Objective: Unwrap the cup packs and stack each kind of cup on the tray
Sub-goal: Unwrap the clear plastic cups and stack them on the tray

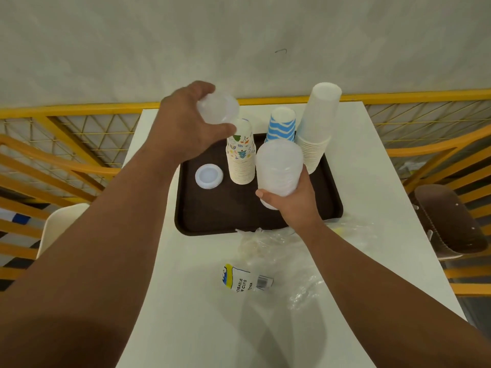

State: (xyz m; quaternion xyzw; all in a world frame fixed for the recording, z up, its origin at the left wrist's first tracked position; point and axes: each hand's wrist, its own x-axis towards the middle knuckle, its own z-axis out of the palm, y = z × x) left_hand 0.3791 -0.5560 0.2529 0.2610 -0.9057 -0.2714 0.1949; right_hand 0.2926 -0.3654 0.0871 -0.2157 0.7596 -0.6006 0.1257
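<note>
A dark brown tray (212,216) lies on the white table. Upside-down stacks stand on it: patterned paper cups (240,160), blue-and-white striped cups (281,126) and tall plain white cups (317,128). One clear plastic cup (209,175) sits mouth-down at the tray's left. My right hand (295,205) grips a stack of clear plastic cups (279,168) from below, held over the tray. My left hand (183,128) is raised above the tray's far left and holds a single clear cup (218,107).
Crumpled clear wrappers (265,243) lie on the table in front of the tray, one with a printed label (239,280). The white table (372,181) is narrow; yellow railings and a brown chair seat (446,219) flank it.
</note>
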